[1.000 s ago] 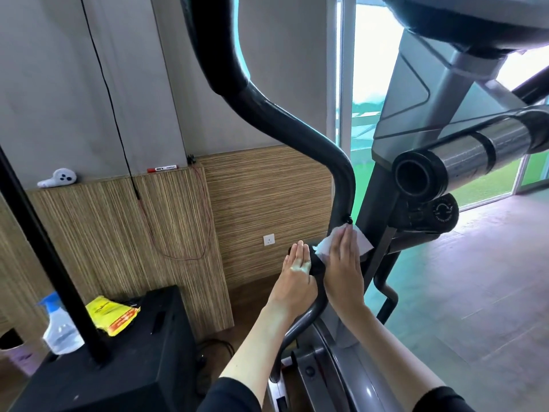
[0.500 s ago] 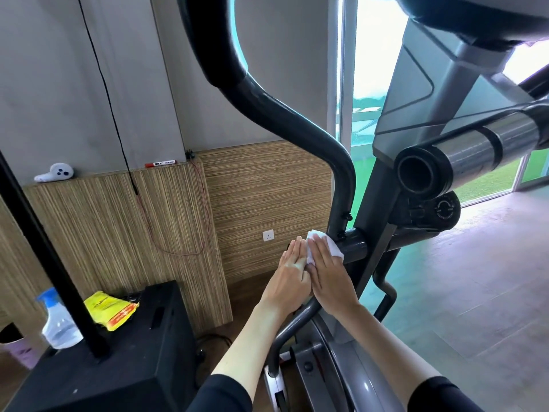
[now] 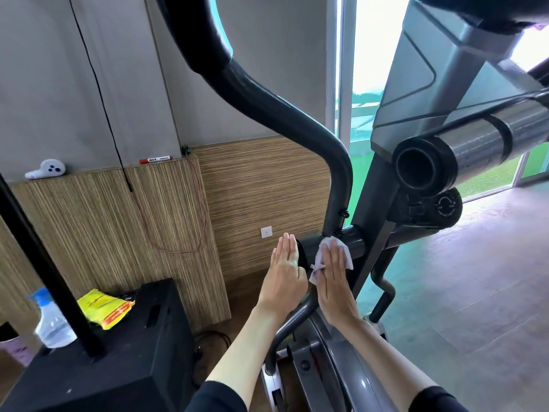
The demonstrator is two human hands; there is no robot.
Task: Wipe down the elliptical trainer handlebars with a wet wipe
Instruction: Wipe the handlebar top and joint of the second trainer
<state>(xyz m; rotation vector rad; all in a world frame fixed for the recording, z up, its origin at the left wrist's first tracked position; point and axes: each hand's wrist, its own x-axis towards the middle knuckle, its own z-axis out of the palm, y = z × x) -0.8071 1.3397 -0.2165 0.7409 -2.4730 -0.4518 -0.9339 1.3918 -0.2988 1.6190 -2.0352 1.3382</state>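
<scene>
We shift wet wipe (image 3: 346, 255) right along crossbar (image 3: 355, 242) under flat right hand (image 3: 334, 273); left hand (image 3: 286, 272) flat, braces end. Handlebar (image 3: 335, 162) base likely finishing.

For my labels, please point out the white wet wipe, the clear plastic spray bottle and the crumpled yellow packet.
White wet wipe (image 3: 348, 257): head view, its right edge.
Clear plastic spray bottle (image 3: 53, 330): head view, its body.
Crumpled yellow packet (image 3: 102, 310): head view, its middle.

Black left sleeve (image 3: 217, 396) and right sleeve (image 3: 436, 399) end near the elbows; left hand (image 3: 285, 278) and right hand (image 3: 334, 281) bare.
</scene>
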